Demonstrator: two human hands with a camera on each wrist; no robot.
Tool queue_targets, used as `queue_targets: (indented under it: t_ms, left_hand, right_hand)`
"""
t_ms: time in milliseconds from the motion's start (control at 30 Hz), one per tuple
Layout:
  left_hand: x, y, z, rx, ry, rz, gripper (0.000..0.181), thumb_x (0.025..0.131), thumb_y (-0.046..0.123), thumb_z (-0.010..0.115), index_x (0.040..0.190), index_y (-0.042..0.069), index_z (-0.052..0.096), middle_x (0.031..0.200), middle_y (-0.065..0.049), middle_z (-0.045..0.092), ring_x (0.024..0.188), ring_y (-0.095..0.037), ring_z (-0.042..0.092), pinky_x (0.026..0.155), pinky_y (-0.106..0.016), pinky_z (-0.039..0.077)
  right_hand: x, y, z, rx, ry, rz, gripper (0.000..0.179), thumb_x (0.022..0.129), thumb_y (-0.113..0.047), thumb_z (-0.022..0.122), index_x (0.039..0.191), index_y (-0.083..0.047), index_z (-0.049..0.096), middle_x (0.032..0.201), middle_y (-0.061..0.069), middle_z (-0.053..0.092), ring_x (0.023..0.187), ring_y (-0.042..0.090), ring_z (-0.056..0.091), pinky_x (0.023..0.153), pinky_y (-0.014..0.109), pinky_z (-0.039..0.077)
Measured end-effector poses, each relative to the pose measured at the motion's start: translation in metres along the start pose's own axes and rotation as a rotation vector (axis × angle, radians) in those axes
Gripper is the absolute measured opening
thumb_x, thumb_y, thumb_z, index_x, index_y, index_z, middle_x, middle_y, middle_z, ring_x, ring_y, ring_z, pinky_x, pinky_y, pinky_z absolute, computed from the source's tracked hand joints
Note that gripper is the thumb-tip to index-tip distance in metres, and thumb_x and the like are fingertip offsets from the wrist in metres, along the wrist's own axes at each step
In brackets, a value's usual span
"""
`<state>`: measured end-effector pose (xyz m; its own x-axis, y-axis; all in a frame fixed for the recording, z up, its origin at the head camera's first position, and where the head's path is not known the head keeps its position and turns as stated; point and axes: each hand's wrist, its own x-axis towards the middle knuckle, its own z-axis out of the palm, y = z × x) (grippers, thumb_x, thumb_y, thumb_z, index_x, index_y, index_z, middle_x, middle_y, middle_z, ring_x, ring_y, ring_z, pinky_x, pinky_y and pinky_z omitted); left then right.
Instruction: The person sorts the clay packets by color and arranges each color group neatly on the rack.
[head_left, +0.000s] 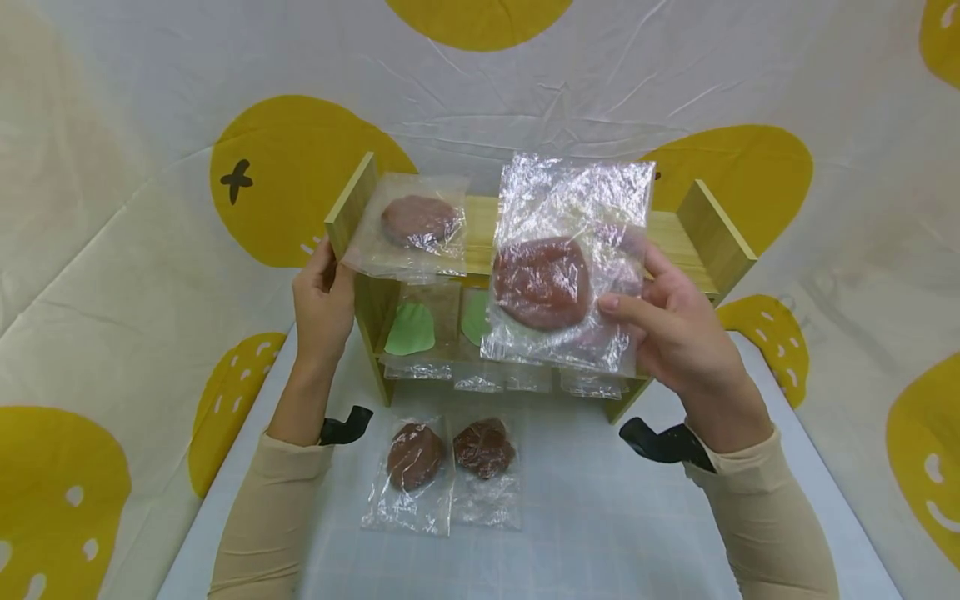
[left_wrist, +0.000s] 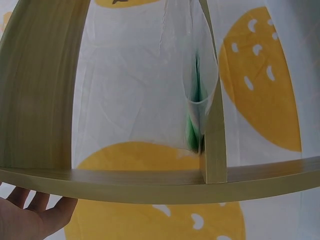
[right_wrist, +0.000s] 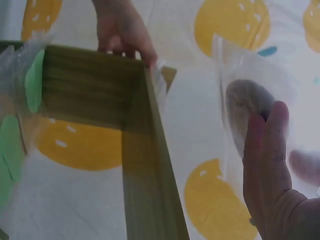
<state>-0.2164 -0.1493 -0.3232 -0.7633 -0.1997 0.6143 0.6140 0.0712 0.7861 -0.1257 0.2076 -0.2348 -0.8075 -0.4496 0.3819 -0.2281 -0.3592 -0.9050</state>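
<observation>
My right hand (head_left: pixel 678 321) pinches the edge of a clear plastic bag (head_left: pixel 573 196), thumb in front and fingers behind. Inside it is a flat, reddish-brown round piece (head_left: pixel 542 283). The bag is raised in front of a two-level wooden shelf (head_left: pixel 480 242). With my left hand (head_left: pixel 326 292) I hold the shelf's left side panel (head_left: pixel 351 204); its fingers (left_wrist: pixel 59 212) show against the panel's edge in the left wrist view. Close to that hand, another bag (head_left: pixel 360 246) with a similar brown piece (head_left: pixel 420 221) lies on the top level's left end.
Bags with green pieces (head_left: pixel 411 327) stand on the lower level, their edges sticking out in front. Two more bagged brown pieces, a smooth one (head_left: pixel 415 457) and a lumpy one (head_left: pixel 483 448), lie side by side on the white table (head_left: pixel 585 517). A lemon-patterned cloth (head_left: pixel 150 100) hangs behind.
</observation>
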Motion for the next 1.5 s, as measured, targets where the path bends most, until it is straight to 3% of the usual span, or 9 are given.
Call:
queue_targets:
  t_ms: [267,400,500,633,733,900,1133,1367,1500]
  left_hand:
    - [-0.002,0.0,-0.005,0.008,0.021,-0.004,0.037,0.102,0.013,0.059,0.139,0.011,0.061,0.132,-0.009,0.063,0.113,-0.022,0.06,0.092,-0.029,0.048]
    - [-0.002,0.003,-0.006,-0.005,0.017,-0.013,0.038,0.102,0.01,0.059,0.14,0.009,0.06,0.134,-0.011,0.062,0.114,-0.022,0.059,0.093,-0.029,0.047]
    - [-0.005,0.019,-0.003,0.005,0.014,-0.014,0.038,0.102,0.008,0.057,0.14,0.005,0.059,0.134,-0.013,0.061,0.113,-0.02,0.059,0.093,-0.028,0.047]
    - [-0.007,0.037,0.001,0.02,0.017,-0.013,0.036,0.103,0.006,0.055,0.138,0.0,0.058,0.133,-0.016,0.062,0.111,-0.018,0.06,0.091,-0.027,0.047]
    - [-0.005,0.029,0.0,0.007,0.022,-0.008,0.036,0.102,0.004,0.055,0.138,0.0,0.059,0.131,-0.016,0.063,0.11,-0.019,0.06,0.091,-0.027,0.047]
    - [-0.002,0.008,-0.003,-0.012,0.028,-0.007,0.036,0.102,0.006,0.058,0.137,0.006,0.062,0.129,-0.013,0.065,0.108,-0.02,0.061,0.089,-0.027,0.048]
    - [-0.001,0.006,-0.004,-0.016,0.024,0.007,0.036,0.102,0.012,0.06,0.137,0.01,0.062,0.13,-0.01,0.065,0.11,-0.023,0.061,0.09,-0.029,0.048]
    - [0.0,0.006,-0.004,-0.039,0.021,-0.017,0.037,0.102,0.008,0.059,0.138,0.007,0.061,0.131,-0.013,0.063,0.113,-0.023,0.06,0.092,-0.028,0.048]
    - [0.0,0.004,-0.004,-0.028,0.023,-0.025,0.037,0.101,0.004,0.057,0.138,0.004,0.06,0.131,-0.014,0.063,0.112,-0.021,0.06,0.091,-0.028,0.048]
  right_hand:
    - [0.058,-0.001,-0.01,0.012,0.159,0.042,0.061,0.098,0.013,0.049,0.153,-0.002,0.029,0.128,0.021,0.056,0.094,0.021,0.065,0.085,0.035,0.055]
    - [0.08,0.003,-0.012,-0.027,0.255,0.076,0.071,0.096,0.012,0.053,0.158,-0.002,0.021,0.142,0.02,0.046,0.074,0.011,0.061,0.078,0.021,0.054]
    - [0.093,0.006,-0.012,-0.013,0.299,0.097,0.077,0.096,0.012,0.054,0.159,-0.003,0.013,0.153,0.019,0.033,0.074,0.01,0.059,0.078,0.019,0.052]
    - [0.107,0.01,-0.012,0.032,0.339,0.122,0.074,0.096,0.013,0.054,0.158,-0.001,0.017,0.138,0.018,0.043,0.084,0.015,0.059,0.074,0.019,0.052]
    - [0.114,0.013,-0.012,0.048,0.358,0.129,0.067,0.095,0.014,0.054,0.154,0.0,0.026,0.124,0.015,0.049,0.087,0.016,0.059,0.075,0.02,0.052]
    - [0.118,0.02,-0.014,0.052,0.326,0.123,0.05,0.095,0.016,0.051,0.142,0.004,0.04,0.107,0.012,0.055,0.076,0.015,0.057,0.064,0.018,0.05]
    - [0.117,0.026,-0.017,-0.027,0.25,0.128,0.047,0.096,0.015,0.047,0.142,0.007,0.039,0.074,0.004,0.054,0.055,0.009,0.043,0.051,0.017,0.041]
    - [0.12,0.026,-0.016,-0.184,0.242,0.177,0.044,0.097,0.009,0.054,0.14,0.005,0.045,0.078,0.008,0.061,0.059,0.011,0.051,0.055,0.02,0.047]
    - [0.121,0.023,-0.017,-0.245,0.248,0.197,0.04,0.099,0.0,0.058,0.137,0.005,0.049,0.098,0.013,0.064,0.067,0.014,0.058,0.062,0.022,0.051]
